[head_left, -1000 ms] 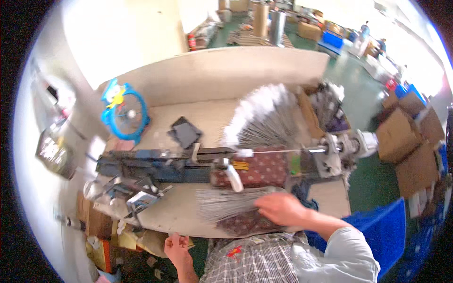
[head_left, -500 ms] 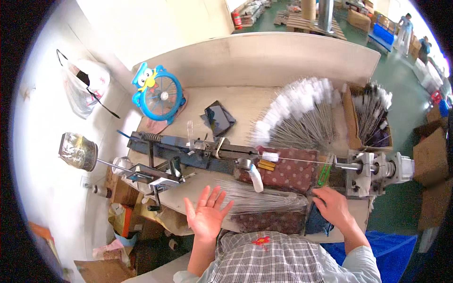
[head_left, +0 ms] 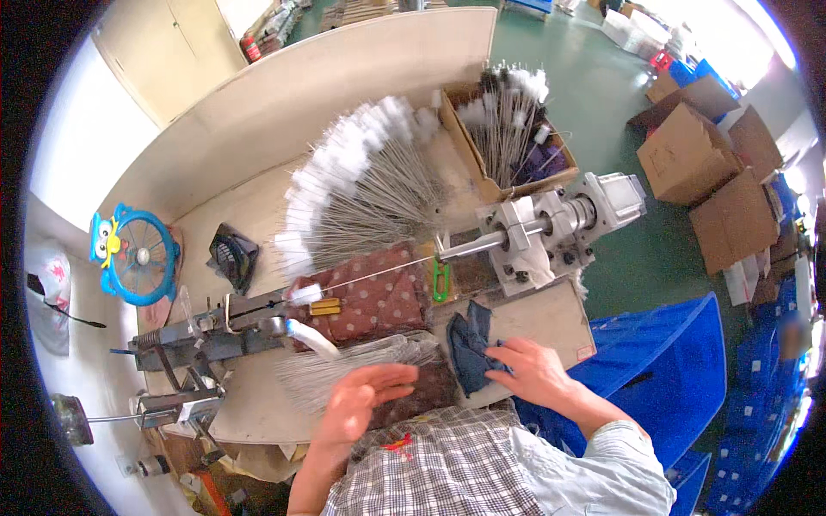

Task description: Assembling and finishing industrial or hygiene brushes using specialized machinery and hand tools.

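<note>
My left hand [head_left: 360, 400] hovers with fingers spread just above a loose bundle of thin metal wires [head_left: 344, 363] lying on a dark red dotted cloth [head_left: 383, 301]. My right hand [head_left: 532, 371] rests on a dark blue rag [head_left: 471, 341] at the table's near edge and holds nothing I can make out. Beyond both hands a long metal machine [head_left: 551, 228] with a motor block at the right stretches a single wire with a white tuft [head_left: 306, 293] across the bench.
A wide fan of white-tipped wire brushes [head_left: 357, 185] lies on the wooden bench [head_left: 258, 211], with a cardboard box of more brushes [head_left: 516, 129] beside it. A blue owl-shaped fan [head_left: 136, 254] stands at the left. Cardboard boxes [head_left: 688, 150] and blue bins [head_left: 671, 361] are at the right.
My left hand has come down from a raised open pose to hover over the wire bundle. My right hand has shifted left onto the blue rag. The view has swung.
</note>
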A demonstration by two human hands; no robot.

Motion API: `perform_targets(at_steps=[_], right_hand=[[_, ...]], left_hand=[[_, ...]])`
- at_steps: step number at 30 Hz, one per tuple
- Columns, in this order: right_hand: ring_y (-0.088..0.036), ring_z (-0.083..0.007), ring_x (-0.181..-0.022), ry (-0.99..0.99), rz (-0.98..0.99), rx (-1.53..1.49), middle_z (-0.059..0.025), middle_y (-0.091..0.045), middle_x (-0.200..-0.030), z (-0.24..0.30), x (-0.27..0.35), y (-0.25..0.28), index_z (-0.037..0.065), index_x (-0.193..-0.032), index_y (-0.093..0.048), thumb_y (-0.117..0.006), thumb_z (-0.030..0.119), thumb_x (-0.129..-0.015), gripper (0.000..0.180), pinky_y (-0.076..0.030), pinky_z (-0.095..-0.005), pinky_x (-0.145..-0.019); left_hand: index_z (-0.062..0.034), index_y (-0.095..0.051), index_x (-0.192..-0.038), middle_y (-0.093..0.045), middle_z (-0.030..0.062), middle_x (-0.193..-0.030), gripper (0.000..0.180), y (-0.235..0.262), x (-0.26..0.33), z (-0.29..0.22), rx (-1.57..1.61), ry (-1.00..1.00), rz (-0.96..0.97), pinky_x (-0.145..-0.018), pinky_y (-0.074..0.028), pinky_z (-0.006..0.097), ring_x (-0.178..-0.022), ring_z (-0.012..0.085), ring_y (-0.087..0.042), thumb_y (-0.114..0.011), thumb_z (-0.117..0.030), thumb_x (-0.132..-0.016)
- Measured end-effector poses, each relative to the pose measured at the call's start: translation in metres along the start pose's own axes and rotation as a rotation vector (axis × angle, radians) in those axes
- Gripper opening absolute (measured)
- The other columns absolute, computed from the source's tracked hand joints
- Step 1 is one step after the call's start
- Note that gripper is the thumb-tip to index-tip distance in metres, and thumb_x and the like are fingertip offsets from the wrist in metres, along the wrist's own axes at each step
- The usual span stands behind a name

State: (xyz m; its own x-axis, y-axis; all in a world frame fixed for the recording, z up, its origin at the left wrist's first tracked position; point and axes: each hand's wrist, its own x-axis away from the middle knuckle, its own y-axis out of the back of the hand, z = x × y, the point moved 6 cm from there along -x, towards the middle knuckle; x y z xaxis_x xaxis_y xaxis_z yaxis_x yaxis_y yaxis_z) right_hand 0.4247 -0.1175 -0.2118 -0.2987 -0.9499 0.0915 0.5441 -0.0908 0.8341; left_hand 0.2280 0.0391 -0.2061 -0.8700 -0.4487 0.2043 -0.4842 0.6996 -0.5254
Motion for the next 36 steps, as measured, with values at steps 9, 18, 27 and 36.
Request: perform_targets(at_steps=[9, 18, 27, 36], right_hand=[[-0.053, -0.0253, -0.092, 0.137, -0.156, 0.149, -0.0047, -0.057, -0.093, 0.003, -0.029, -0.022, 0.011, -0.089, -0.066, -0.067, 0.022, -0.073, 0.020, -0.045, -0.0389, -0.076], [-0.060, -0.0311, -0.077, 0.128, -0.167, -0.414, -0.0108, -0.064, -0.083, -0.005, -0.034, -0.028, 0.005, -0.084, -0.066, -0.067, 0.014, -0.075, 0.012, -0.048, -0.0393, -0.068], [-0.062, -0.0249, -0.074, 0.361, -0.195, -0.041, -0.0041, -0.063, -0.078, 0.019, -0.028, -0.006, 0.014, -0.076, -0.065, -0.063, 0.009, -0.064, 0.014, -0.048, -0.0387, -0.064], [-0.063, -0.0296, -0.073, 0.169, -0.188, -0.307, -0.0132, -0.065, -0.079, 0.025, -0.033, 0.020, 0.002, -0.081, -0.066, -0.070, 0.005, -0.069, 0.012, -0.049, -0.0365, -0.067]], left_hand=[[-0.0016, -0.041, -0.132, -0.043, 0.0133, -0.135, 0.052, -0.035, -0.047, 0.050, -0.078, 0.162, 0.122, -0.096, -0.042, 0.041, -0.127, 0.0266, -0.040, -0.046, -0.037, -0.094], [-0.0119, -0.026, -0.142, -0.033, 0.0075, -0.143, 0.072, -0.064, -0.090, 0.077, -0.075, 0.190, 0.188, -0.099, -0.038, 0.043, -0.132, 0.0243, -0.032, -0.040, -0.059, -0.089], [-0.0010, -0.043, -0.132, -0.057, 0.0050, -0.114, 0.048, -0.055, -0.083, 0.065, -0.257, 0.080, 0.133, -0.089, -0.041, 0.026, -0.104, 0.0115, -0.050, -0.043, -0.033, -0.097], [0.0036, -0.049, -0.125, -0.062, 0.0144, -0.112, 0.041, -0.049, -0.020, -0.012, -0.665, -0.096, 0.095, -0.090, -0.046, 0.031, -0.106, 0.0213, -0.059, -0.059, -0.011, -0.088]])
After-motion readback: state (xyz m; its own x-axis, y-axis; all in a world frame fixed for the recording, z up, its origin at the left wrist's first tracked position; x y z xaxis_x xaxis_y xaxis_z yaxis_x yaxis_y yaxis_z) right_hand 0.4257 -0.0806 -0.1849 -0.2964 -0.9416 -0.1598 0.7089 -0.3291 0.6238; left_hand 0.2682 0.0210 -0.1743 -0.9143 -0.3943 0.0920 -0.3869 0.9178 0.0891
